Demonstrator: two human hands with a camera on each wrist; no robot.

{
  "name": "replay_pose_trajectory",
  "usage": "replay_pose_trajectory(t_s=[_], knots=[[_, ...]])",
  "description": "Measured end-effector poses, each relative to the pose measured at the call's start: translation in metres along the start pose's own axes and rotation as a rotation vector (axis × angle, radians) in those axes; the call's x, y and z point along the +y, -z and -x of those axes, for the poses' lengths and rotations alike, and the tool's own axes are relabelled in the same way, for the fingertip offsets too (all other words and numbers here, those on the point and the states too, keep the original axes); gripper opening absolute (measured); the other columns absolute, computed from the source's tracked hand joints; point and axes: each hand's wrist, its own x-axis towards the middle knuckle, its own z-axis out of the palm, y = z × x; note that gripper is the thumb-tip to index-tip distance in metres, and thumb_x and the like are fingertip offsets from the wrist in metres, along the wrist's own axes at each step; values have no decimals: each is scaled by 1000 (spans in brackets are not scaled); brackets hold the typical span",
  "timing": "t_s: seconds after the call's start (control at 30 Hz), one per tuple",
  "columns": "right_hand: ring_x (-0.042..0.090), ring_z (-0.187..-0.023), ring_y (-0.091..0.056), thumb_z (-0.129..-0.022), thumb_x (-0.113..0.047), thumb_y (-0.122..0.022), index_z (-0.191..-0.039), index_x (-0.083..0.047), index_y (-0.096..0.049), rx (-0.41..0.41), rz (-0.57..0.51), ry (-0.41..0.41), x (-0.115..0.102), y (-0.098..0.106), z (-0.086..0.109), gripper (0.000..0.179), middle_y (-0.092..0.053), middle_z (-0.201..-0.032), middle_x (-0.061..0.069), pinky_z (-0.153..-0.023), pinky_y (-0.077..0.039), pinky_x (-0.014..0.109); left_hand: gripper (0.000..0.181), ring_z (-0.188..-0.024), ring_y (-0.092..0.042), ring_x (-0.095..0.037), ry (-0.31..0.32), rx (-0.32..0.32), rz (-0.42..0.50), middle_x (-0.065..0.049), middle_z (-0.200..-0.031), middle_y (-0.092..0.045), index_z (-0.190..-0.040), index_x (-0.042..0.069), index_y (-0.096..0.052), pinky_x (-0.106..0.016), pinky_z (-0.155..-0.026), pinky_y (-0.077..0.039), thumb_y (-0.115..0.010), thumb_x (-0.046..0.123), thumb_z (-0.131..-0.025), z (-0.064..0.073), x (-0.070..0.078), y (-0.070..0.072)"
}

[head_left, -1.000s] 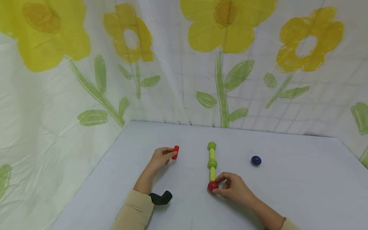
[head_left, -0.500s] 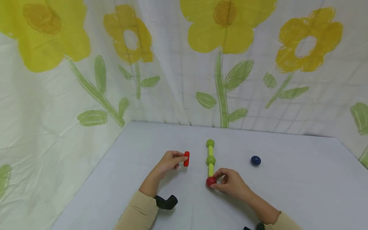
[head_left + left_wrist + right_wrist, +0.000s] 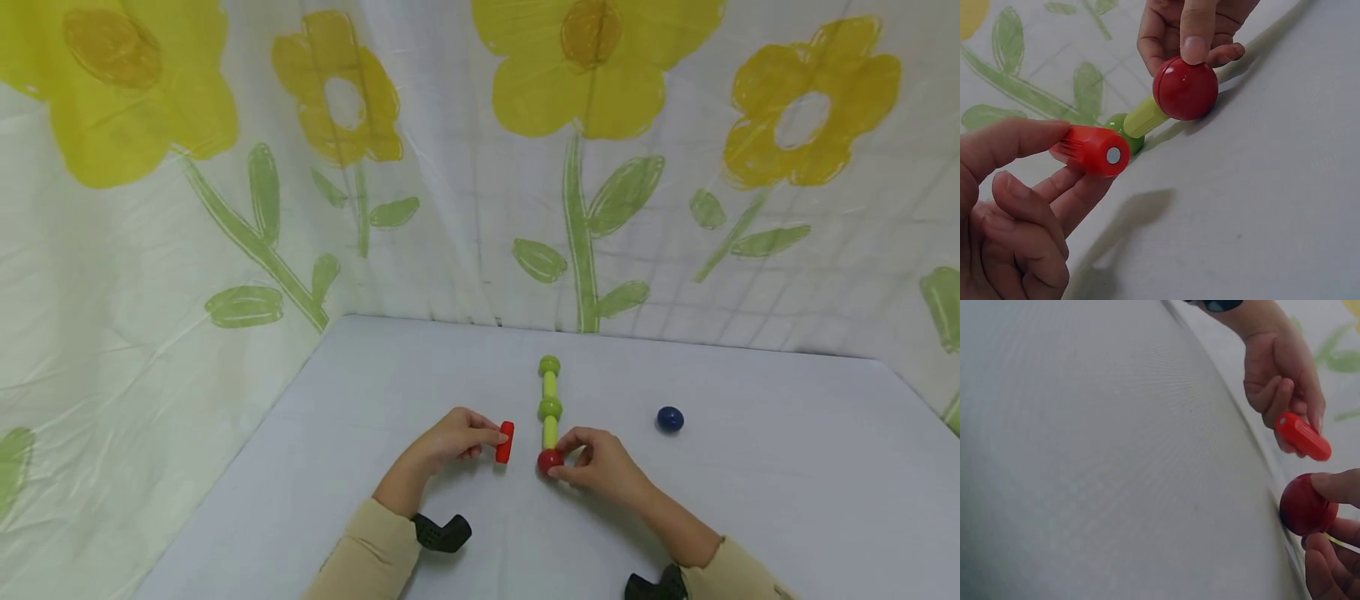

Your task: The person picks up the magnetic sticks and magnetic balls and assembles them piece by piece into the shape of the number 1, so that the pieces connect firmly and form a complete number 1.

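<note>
Between thumb and fingers my left hand pinches a short red rod, held a little left of the red ball. A silvery disc shows in the end of the rod in the left wrist view. My right hand grips the red ball at the near end of a straight chain. From there the chain runs away from me: a yellow-green rod, a green ball, another yellow-green rod and a green ball at the far end. Rod and red ball are apart.
A dark blue ball lies on the white table, right of the chain. Behind the table hangs a flower-print curtain. Black wrist devices stick out at both sleeves.
My left hand has carried the red rod rightward and nearer to me, toward the red ball. The right hand and the chain have shifted slightly away from me.
</note>
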Motion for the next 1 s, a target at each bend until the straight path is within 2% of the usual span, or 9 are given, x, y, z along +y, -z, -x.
replay_pose_trajectory(t_s=[0.17,0.33,0.6,0.77,1.0], knots=[[12,-61,-51,-73,-19,-78,-94,-7,-65,-3,1,-8,-1,2,-3,27,-64,-91,6,-53,-46,21,21,-49,-40,-6,-9,-81,-23,4,-61,-54,-93,3,-71,-19,-47,-33,-69,19,-81,2,-1,-5],[10,-59,-52,-74,-20,-78,-94,-5,-64,-14,-13,10,-2,4,-6,28,-64,-92,8,-52,-47,21,20,-47,-39,-5,-19,-146,-35,5,-57,-53,-91,3,-71,-19,-46,-32,-71,20,-80,4,0,-14],[9,-59,-52,-76,-20,-77,-93,-4,-65,-10,-10,18,1,4,-11,27,-65,-93,9,-53,-46,21,17,-47,-40,-5,-25,-202,-69,4,-56,-52,-87,3,-72,-18,-45,-33,-71,18,-81,6,2,-27],[10,-60,-54,-76,-21,-76,-95,-3,-64,-14,-21,17,1,3,-11,29,-65,-95,9,-53,-47,21,16,-45,-39,-5,-11,-204,-67,5,-55,-53,-84,3,-72,-18,-44,-32,-71,18,-80,7,3,-32],[11,-60,-55,-78,-19,-74,-96,-3,-64,-28,-42,11,1,3,-11,27,-65,-95,10,-52,-47,22,16,-44,-39,-6,-12,-157,-67,5,-55,-52,-82,2,-72,-18,-44,-30,-71,17,-80,8,4,-37]])
